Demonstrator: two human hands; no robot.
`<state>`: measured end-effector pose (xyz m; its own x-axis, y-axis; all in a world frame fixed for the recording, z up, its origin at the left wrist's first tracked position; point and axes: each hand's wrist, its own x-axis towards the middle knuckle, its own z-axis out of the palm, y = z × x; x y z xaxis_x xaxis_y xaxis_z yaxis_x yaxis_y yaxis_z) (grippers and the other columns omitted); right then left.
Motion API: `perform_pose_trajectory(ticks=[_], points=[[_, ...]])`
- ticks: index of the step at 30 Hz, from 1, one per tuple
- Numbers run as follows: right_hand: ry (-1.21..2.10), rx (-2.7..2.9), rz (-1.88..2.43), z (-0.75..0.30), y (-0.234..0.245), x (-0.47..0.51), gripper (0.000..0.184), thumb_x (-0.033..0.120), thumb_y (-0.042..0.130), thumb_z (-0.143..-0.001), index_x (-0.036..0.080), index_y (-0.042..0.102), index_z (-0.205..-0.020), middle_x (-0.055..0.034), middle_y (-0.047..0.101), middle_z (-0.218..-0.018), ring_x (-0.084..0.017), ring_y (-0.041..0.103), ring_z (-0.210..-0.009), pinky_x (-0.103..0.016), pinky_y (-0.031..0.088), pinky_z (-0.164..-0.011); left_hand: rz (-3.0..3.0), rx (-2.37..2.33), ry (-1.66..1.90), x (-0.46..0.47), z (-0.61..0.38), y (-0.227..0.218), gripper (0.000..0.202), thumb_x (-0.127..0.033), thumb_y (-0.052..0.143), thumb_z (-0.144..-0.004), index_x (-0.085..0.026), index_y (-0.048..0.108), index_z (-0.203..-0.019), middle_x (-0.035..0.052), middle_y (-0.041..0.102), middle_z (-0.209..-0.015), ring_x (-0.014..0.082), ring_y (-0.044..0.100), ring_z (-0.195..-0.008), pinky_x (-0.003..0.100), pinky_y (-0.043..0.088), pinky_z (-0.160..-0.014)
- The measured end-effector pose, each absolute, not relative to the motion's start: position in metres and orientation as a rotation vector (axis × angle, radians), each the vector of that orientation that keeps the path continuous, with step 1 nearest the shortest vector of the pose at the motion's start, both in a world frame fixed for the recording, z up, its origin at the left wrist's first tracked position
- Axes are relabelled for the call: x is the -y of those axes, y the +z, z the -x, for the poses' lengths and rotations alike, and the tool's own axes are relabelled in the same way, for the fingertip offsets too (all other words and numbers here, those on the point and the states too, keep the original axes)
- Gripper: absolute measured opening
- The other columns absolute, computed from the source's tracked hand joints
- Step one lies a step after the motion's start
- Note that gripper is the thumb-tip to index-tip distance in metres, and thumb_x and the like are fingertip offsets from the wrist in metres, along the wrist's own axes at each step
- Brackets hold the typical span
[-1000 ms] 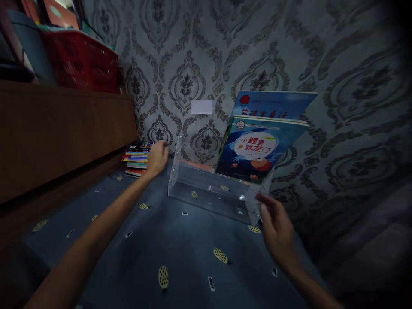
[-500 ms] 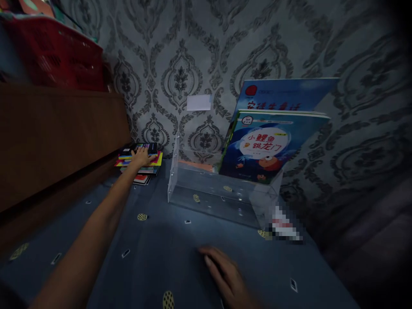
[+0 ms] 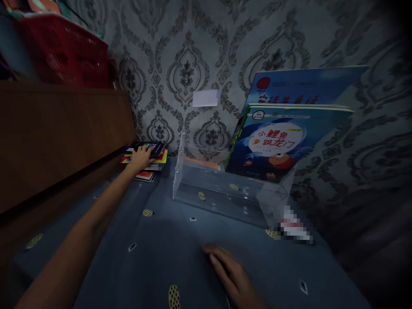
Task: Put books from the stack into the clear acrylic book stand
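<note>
My left hand (image 3: 140, 158) reaches to a stack of books (image 3: 149, 174) against the wall at the far left. Its fingers lie across the top book, which has a black cover (image 3: 157, 149), and the thumb is at that book's near edge. My right hand (image 3: 230, 272) rests low in the middle over the dark blue cloth (image 3: 167, 253), holding nothing, its fingers loosely stretched. Between them stands a clear acrylic book rack (image 3: 206, 199). Two picture books lean in its right part: a carp-covered front book (image 3: 270, 146) and a taller blue book (image 3: 309, 83) behind.
A brown wooden cabinet or board (image 3: 64, 137) runs along the left, with a red plastic basket (image 3: 71, 56) on top. Patterned wallpaper (image 3: 186, 73) closes off the back, bearing a small white plate (image 3: 205, 98). A pixelated item (image 3: 294, 225) lies right of the rack.
The view has shifted slightly, moving the scene right. My left hand's fingers have drawn closer together on the black book, which has turned a little. My right hand stays nearly the same.
</note>
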<state>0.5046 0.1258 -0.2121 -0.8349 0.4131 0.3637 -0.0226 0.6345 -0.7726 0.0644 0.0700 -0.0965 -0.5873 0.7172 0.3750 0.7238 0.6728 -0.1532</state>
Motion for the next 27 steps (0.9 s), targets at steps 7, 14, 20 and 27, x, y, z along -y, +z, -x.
perform_pose_trajectory(ticks=[7, 14, 20, 27], points=[[1.157, 2.371, 0.3, -0.506, -0.213, -0.127, 0.047, 0.054, 0.039, -0.104, 0.024, 0.075, -0.113, -0.0122, 0.076, -0.11, -0.025, 0.072, -0.107, -0.038, 0.059, -0.095, 1.108, 2.452, -0.003, -0.069, -0.069, -0.11, 0.051, -0.019, 0.032, -0.1, -0.016, 0.041, -0.15, 0.0221, 0.052, -0.144, 0.038, 0.043, -0.136, 0.062, 0.038, -0.105], [1.16, 2.429, 0.292, -0.507, -0.218, -0.13, 0.046, 0.051, 0.039, -0.104, 0.022, 0.073, -0.114, -0.0138, 0.073, -0.116, -0.025, 0.069, -0.112, -0.041, 0.056, -0.101, 1.143, 2.394, 0.069, -0.049, -0.076, -0.124, 0.058, -0.009, 0.03, -0.096, -0.011, 0.039, -0.153, 0.0268, 0.043, -0.153, 0.0407, 0.039, -0.141, 0.065, 0.038, -0.106], [1.149, 2.43, 0.256, -0.507, -0.221, -0.131, 0.045, 0.05, 0.038, -0.105, 0.022, 0.073, -0.112, -0.0134, 0.074, -0.114, -0.025, 0.07, -0.11, -0.041, 0.057, -0.099, 1.157, 2.386, 0.109, -0.04, -0.09, -0.15, 0.054, -0.01, 0.03, -0.098, -0.007, 0.044, -0.149, 0.0323, 0.042, -0.151, 0.044, 0.039, -0.143, 0.064, 0.04, -0.105], [1.118, 2.425, 0.24, -0.506, -0.219, -0.131, 0.043, 0.048, 0.039, -0.105, 0.021, 0.073, -0.111, -0.0139, 0.074, -0.113, -0.026, 0.07, -0.11, -0.041, 0.057, -0.098, 1.239, 2.405, 0.157, -0.012, -0.108, -0.175, 0.056, -0.007, 0.027, -0.097, -0.005, 0.042, -0.151, 0.0306, 0.037, -0.156, 0.043, 0.035, -0.147, 0.063, 0.034, -0.113]])
